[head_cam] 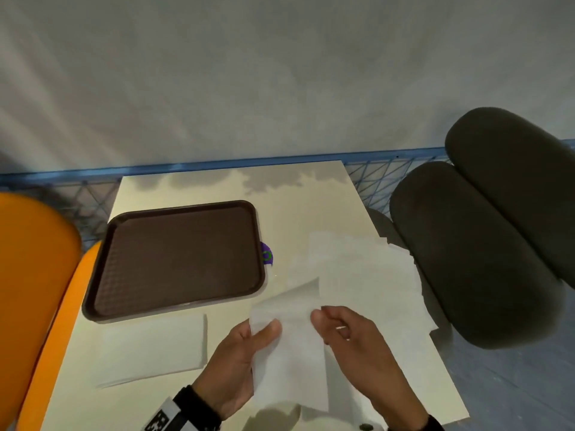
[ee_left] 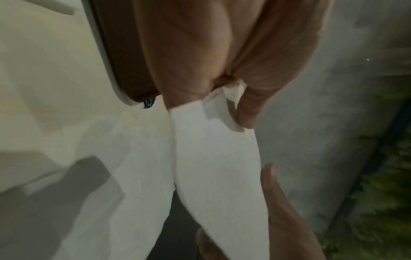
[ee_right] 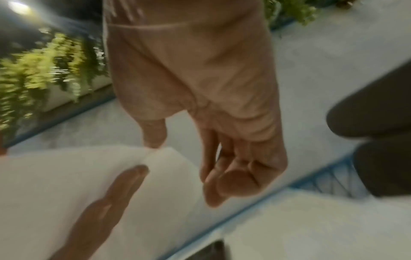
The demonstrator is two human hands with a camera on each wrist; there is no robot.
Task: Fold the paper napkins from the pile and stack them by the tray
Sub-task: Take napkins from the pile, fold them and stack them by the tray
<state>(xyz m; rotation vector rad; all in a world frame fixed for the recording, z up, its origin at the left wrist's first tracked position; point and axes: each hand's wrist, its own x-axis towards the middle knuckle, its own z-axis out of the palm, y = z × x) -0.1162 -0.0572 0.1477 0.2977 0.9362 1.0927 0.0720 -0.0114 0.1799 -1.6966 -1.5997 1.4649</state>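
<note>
My left hand (head_cam: 239,353) holds a white paper napkin (head_cam: 286,346) upright above the table's near edge, thumb on its front and fingers behind. It is pinched near one corner (ee_left: 218,167) in the left hand (ee_left: 200,52). My right hand (head_cam: 345,331) is beside the napkin's right edge. Its thumb tip (ee_right: 153,137) touches the napkin's top corner (ee_right: 66,176), and its other fingers (ee_right: 233,176) hang loosely curled, apart from the paper. A loose pile of napkins (head_cam: 357,269) lies right of the brown tray (head_cam: 174,259). Folded napkins (head_cam: 152,346) lie stacked in front of the tray.
The pale table (head_cam: 295,206) is small, and its near right corner is close to my right wrist. An orange chair (head_cam: 31,275) stands at the left and a dark padded chair (head_cam: 482,244) at the right. A purple sticker (head_cam: 267,255) shows by the tray's right rim.
</note>
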